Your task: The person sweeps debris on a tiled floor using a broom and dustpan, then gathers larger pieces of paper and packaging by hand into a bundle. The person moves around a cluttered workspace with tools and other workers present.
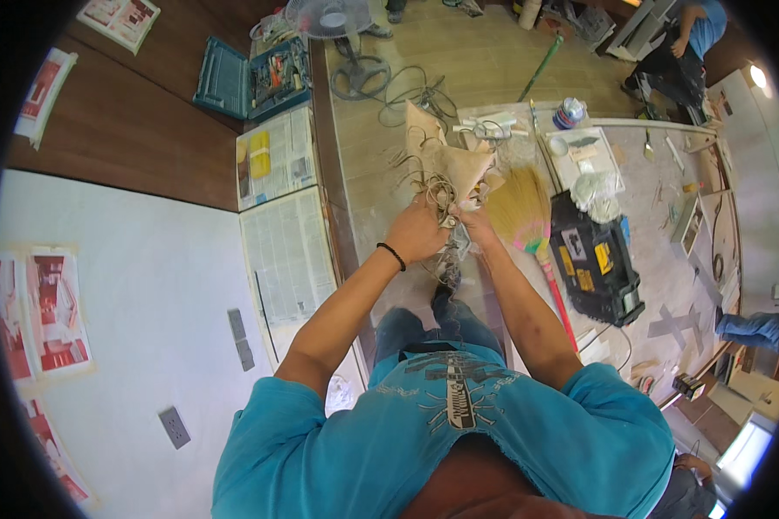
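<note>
A bundle of crumpled brown paper (pixel 464 165) with curly, string-like scraps (pixel 438 188) is held up in front of me between both hands. My left hand (pixel 419 230), below a black beaded bracelet, is closed around the left side of the bundle. On its right side my right hand (pixel 477 227) grips the lower edge. Some clear plastic (pixel 457 243) hangs beneath the hands. A straw broom (pixel 522 211) with a red handle lies just to the right of the bundle. My fingertips are partly hidden by the scraps.
Right of the broom, a black tool case (pixel 594 259) lies on a worktop (pixel 662 259) with a can (pixel 569 113) and scattered tools. Newspaper (pixel 289 259) covers the left counter, below an open teal toolbox (pixel 276 78). A fan (pixel 360 74) and cables (pixel 422 97) stand ahead. Other people are nearby.
</note>
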Action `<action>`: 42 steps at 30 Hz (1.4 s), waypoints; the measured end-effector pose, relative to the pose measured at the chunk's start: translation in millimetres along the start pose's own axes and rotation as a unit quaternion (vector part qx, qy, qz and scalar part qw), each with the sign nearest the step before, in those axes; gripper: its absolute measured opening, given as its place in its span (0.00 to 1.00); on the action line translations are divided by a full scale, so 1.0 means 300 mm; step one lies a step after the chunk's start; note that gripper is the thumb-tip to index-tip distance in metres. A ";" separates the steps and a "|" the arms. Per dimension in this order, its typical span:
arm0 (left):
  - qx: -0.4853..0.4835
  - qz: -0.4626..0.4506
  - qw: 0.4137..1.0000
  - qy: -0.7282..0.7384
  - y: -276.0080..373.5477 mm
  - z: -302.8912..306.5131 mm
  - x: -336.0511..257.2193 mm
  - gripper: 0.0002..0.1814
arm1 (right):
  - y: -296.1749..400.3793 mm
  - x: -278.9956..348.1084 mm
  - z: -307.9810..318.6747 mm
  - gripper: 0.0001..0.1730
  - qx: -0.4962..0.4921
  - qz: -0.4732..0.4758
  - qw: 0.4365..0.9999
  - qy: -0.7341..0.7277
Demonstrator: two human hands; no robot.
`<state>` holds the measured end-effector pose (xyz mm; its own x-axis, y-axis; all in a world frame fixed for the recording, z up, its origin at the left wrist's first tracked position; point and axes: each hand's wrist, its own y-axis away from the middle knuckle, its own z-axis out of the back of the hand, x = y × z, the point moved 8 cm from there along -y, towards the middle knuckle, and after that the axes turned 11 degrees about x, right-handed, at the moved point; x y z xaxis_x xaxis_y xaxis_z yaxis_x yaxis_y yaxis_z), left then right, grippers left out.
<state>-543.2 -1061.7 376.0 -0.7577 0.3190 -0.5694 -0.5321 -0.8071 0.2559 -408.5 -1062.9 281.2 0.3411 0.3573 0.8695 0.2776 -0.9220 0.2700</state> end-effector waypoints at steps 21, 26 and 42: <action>0.029 -0.220 0.973 -0.059 -1.287 0.861 0.301 0.35 | -1.263 0.704 0.182 0.24 -0.206 0.134 0.960 -0.134; 0.094 -0.191 0.976 0.045 -1.531 1.102 0.295 0.52 | -1.507 0.770 0.418 0.24 -0.254 0.199 0.939 -0.119; 0.186 -0.253 0.927 0.207 -2.486 1.416 0.332 0.62 | -2.175 1.213 0.863 0.23 -0.235 0.162 0.926 -0.249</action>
<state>-382.3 -216.9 460.2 -0.2075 0.3302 -0.9208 -0.9314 -0.3544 0.0829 -233.0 -292.5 314.3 0.7420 -0.0327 0.6696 -0.2927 -0.9144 0.2797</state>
